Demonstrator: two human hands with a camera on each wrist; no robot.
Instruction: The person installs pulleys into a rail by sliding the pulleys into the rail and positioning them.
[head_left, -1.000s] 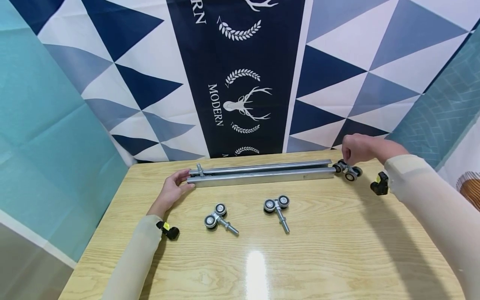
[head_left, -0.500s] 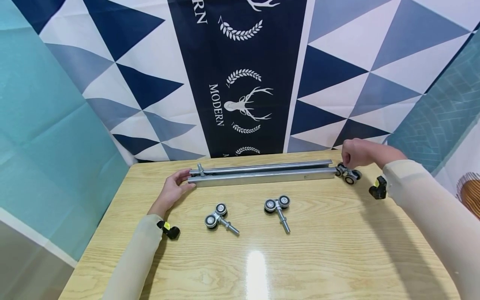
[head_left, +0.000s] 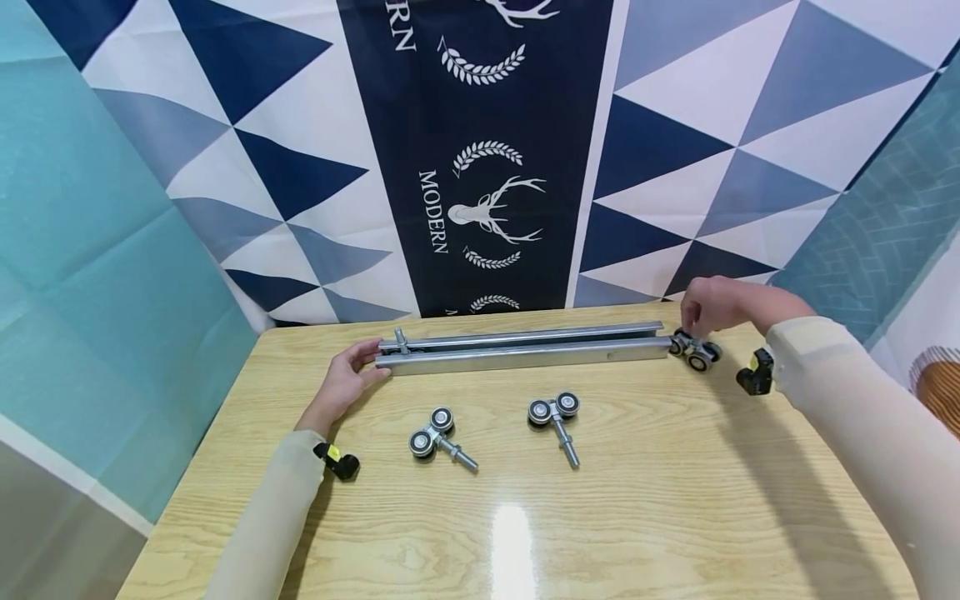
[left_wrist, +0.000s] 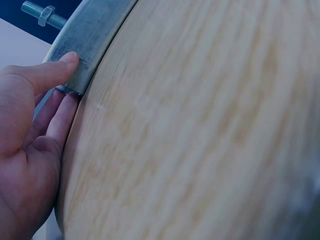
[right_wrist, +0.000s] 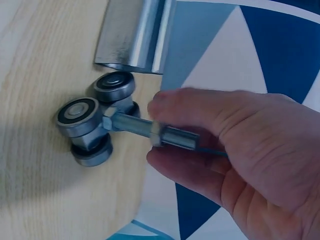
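A galvanized metal rail, slotted along its top, lies across the back of the table. Its left end is held by my left hand; in the left wrist view the thumb lies on the side face and other fingers are at the end. A bolt stands up from the slot there. At the opposite end, my right hand pinches the threaded bolt of a roller trolley near its nut. The trolley's wheels are right beside the rail's end; whether they touch it I cannot tell.
Two more roller trolleys lie on the table in front of the rail, one at left and one near the middle, bolts pointing toward me. A patterned cloth hangs behind the wooden table.
My right hand has shifted slightly with the roller trolley at the rail's right end. My left hand and the two loose trolleys have stayed in place.
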